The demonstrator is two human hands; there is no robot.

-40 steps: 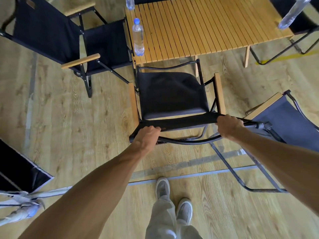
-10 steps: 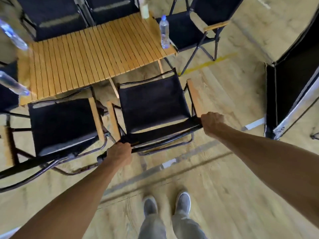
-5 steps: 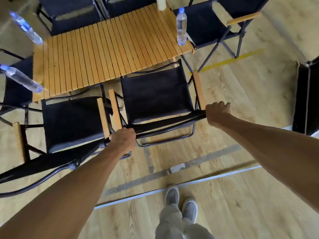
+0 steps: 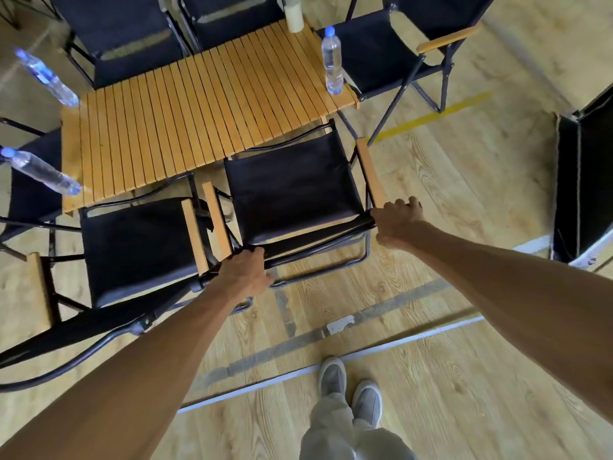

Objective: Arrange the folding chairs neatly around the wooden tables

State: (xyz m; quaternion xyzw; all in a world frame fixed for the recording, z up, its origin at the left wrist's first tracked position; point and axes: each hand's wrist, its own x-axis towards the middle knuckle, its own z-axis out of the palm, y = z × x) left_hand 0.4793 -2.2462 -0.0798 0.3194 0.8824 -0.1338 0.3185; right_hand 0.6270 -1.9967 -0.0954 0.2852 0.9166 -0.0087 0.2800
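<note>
Over the last second the folding chair (image 4: 292, 190) has closed in on the desk (image 4: 205, 104), its front edge now tucked under. Left hand (image 4: 243, 273) and right hand (image 4: 396, 220) stay clenched on its backrest bar; release seems next.

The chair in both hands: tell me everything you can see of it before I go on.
The chair is a folding armchair with a black fabric seat, a thin black tube frame and two pale wooden armrests. It stands unfolded on the floor, its seat front slightly under the near edge of the slatted table, beside another chair on its left. The left hand and right hand grip the two ends of its black back top.
</note>
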